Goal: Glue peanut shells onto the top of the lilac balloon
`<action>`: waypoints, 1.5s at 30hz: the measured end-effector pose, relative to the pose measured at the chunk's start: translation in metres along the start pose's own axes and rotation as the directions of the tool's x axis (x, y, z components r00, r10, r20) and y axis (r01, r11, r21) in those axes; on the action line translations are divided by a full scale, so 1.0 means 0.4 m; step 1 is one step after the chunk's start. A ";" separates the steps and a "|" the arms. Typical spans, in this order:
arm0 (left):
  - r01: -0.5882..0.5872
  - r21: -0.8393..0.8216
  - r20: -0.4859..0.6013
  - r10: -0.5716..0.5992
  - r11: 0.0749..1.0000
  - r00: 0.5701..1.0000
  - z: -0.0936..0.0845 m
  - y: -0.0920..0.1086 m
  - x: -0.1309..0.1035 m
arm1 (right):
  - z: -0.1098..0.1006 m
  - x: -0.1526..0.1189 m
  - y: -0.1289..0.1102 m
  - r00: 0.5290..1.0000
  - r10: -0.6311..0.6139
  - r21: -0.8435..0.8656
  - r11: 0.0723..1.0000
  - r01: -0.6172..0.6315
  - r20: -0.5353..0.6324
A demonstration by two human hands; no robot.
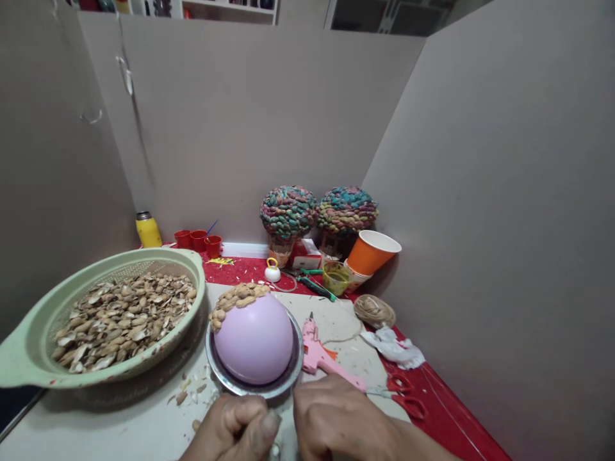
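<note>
A lilac balloon [254, 339] rests in a round metal bowl [296, 362] in front of me. Peanut shells [237, 298] cover part of its upper left side. Below the bowl, my left hand [235, 428] is closed, thumb pressed to the fingers; what it may hold is too small to make out. My right hand [336, 416] is a closed fist beside it, fingers turned down, contents hidden. Just beyond the right hand lies a pink glue gun [319, 355]. To the left, a green colander [196, 282] holds a heap of peanut shells [129, 314].
Red scissors [408, 404], a white crumpled bag [394, 347] and a twine coil [375, 311] lie right. Behind stand two shell-covered balls [288, 212], an orange cup [369, 253], a yellow cup [336, 276], red cups [198, 241] and a yellow bottle [148, 230]. Grey panels [250, 128] enclose the table.
</note>
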State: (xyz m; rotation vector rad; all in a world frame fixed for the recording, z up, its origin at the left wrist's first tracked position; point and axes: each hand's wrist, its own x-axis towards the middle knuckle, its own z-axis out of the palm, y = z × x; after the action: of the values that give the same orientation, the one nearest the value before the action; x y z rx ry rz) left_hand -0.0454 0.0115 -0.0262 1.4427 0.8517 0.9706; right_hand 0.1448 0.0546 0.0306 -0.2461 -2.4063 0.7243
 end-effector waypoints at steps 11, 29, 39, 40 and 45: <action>0.123 -0.335 -0.087 -0.161 0.934 0.983 0.019 -0.030 -0.006 | 0.013 -0.004 0.022 0.982 0.094 0.156 0.985 -0.069 -0.163; -0.013 -0.039 -0.119 0.008 0.999 0.993 0.020 0.006 -0.002 | 0.062 0.007 0.033 0.977 -0.126 -0.065 0.991 0.116 -0.174; -0.079 0.049 -0.064 0.082 0.996 0.995 0.016 -0.002 -0.028 | 0.041 -0.031 0.003 0.781 0.270 0.367 0.929 -0.056 -0.563; -0.050 0.010 -0.095 0.051 0.999 0.994 0.018 -0.011 -0.030 | 0.018 -0.036 -0.002 0.733 0.236 0.354 0.935 0.007 -0.638; 0.176 -0.288 -0.098 -0.211 0.941 0.972 0.030 -0.040 -0.025 | -0.041 -0.036 -0.007 0.843 -0.035 0.121 0.986 0.117 -0.537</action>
State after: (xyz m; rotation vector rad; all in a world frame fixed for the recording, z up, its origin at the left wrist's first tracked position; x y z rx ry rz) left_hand -0.0380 -0.0010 -0.0434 1.0453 0.8938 0.9960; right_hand 0.1661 0.0546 0.0358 -0.2498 -1.8110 0.6872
